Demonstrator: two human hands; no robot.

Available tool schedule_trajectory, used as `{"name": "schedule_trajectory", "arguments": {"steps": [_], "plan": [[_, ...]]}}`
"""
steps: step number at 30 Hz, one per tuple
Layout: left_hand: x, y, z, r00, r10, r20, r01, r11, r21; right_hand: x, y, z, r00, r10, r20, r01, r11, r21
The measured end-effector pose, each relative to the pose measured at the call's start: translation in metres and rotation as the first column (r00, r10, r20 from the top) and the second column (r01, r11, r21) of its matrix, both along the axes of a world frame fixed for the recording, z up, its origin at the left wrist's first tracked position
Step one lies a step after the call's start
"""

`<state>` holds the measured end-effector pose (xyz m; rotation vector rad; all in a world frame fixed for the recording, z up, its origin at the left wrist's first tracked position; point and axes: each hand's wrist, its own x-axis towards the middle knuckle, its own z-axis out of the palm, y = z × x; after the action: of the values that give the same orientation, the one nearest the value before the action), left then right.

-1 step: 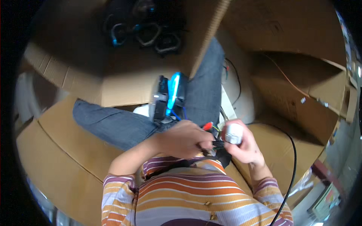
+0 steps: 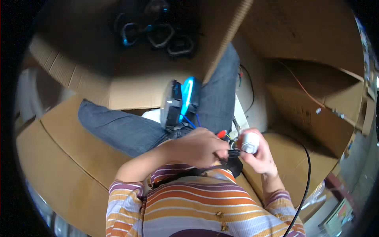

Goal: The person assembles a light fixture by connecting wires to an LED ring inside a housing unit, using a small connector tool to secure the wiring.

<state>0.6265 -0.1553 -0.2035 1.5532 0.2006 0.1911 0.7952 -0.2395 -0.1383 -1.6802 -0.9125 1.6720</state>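
My right hand (image 2: pixel 260 160) is closed around a white cylindrical piece with a ribbed edge (image 2: pixel 250 143), its end turned up. Beside it, my left hand (image 2: pixel 197 149) pinches a short black piece (image 2: pixel 233 153), perhaps a connector, that reaches toward the right hand. A red connector-like part (image 2: pixel 222 134) and thin coloured wires show between the hands. In my lap, just beyond the left hand, stands a black device with a glossy blue strip (image 2: pixel 187 96). Blue wires (image 2: pixel 188 121) run from it toward that hand, and their ends are hidden.
An open cardboard box (image 2: pixel 134 93) stands ahead, holding several dark pieces with silvery frames (image 2: pixel 161 36). More cardboard boxes (image 2: pixel 312 106) rise at the right. A black cable (image 2: pixel 308 173) curves down past my right arm. Flattened cardboard (image 2: pixel 59 146) lies at the left.
The whole view has shifted slightly, so the boxes and lap device appear a little farther right and lower. Both hands keep their holds, with little other visible movement.
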Motion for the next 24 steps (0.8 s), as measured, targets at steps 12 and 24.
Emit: {"name": "schedule_trajectory", "arguments": {"steps": [12,24], "plan": [[0.015,-0.007,0.002,0.992,-0.039,-0.118,0.039,0.999,-0.004,-0.005,-0.013,-0.009,0.948,-0.281,0.15,0.276,0.96,0.053],[-0.025,0.025,0.008,0.952,0.302,0.053,-0.307,0.943,0.129,0.013,0.0,-0.014,0.945,-0.23,0.233,0.219,0.973,0.076]]}}
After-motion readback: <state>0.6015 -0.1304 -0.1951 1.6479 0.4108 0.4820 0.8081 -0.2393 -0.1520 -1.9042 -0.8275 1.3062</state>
